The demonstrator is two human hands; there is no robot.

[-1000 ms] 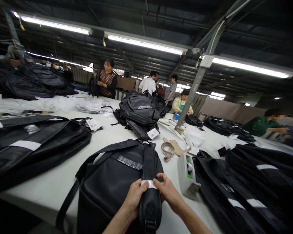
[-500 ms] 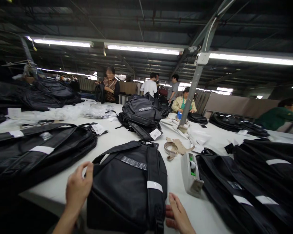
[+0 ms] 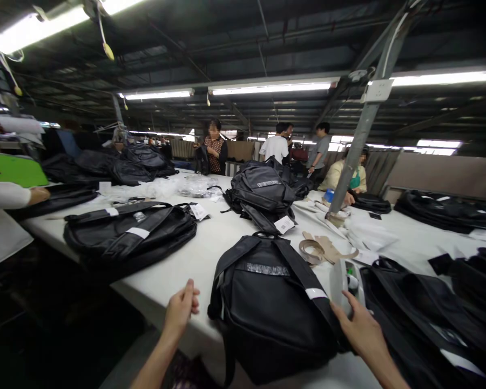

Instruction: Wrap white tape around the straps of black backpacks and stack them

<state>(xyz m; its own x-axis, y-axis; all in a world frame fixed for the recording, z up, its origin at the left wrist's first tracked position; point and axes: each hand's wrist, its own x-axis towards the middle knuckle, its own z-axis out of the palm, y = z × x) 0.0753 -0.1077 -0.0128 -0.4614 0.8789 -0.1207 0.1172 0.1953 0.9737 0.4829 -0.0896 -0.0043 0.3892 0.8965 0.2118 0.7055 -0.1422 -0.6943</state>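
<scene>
A black backpack (image 3: pixel 275 308) lies on the white table in front of me, its straps facing up. One strap has a white band (image 3: pixel 316 293) round it, and a clear plastic-wrapped strip (image 3: pixel 267 269) crosses the upper panel. My left hand (image 3: pixel 181 309) is off the bag's left side, fingers curled in and nothing visible in them. At the bag's right edge my right hand (image 3: pixel 360 324) is open, thumb and forefinger stretched out; whether it touches the bag I cannot tell. Just beyond that hand stands a pale tape dispenser (image 3: pixel 340 281) with a green part inside.
More black backpacks lie at left (image 3: pixel 133 235), behind (image 3: pixel 263 189) and at right (image 3: pixel 421 313). Brown paper pieces (image 3: pixel 328 248) and clear plastic bags (image 3: pixel 198 186) lie on the table (image 3: pixel 210 237). A metal post (image 3: pixel 352 146) rises behind. A co-worker's sleeve (image 3: pixel 4 194) reaches in at left.
My view has swung left, so the scene sits further right. My left hand has come away from the backpack's strap and curled. The backpack is turned slightly. A co-worker's arm now shows at left.
</scene>
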